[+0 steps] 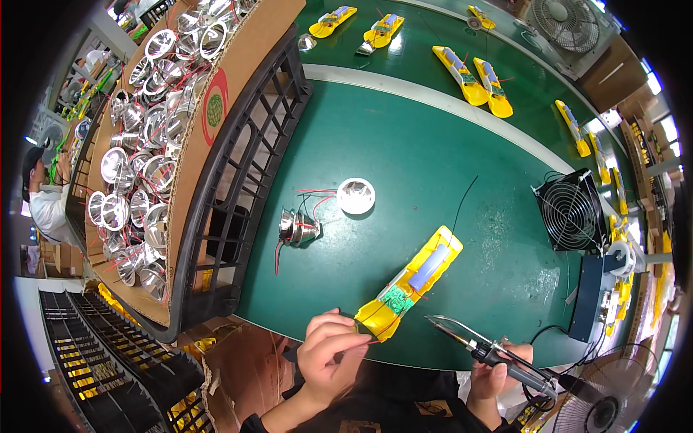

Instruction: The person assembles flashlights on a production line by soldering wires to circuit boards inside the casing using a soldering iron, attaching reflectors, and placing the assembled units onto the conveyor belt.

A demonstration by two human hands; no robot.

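A yellow plastic flashlight housing (446,242) lies open on the green bench, slanting toward me. Inside it sit a lilac cylindrical battery (429,267) and a small green circuit board (397,299). At its near end my left hand (328,357) is closed, thumb and fingertips pinching a thin red wire (374,342). My right hand (494,379) grips a soldering iron (516,369) with a thin metal tube along it. The iron's tip points left toward the board, apart from the housing. Farther left are two silver reflector cups, one lying sideways (297,227) and one face up (356,196), with red wires.
A cardboard box (238,86) full of wired reflectors stands in a black crate (249,180) at left. Across the back, a green conveyor (415,68) carries several yellow housings. A black square fan (570,213) and a blue box (588,299) stand at right. Another person (50,191) sits far left.
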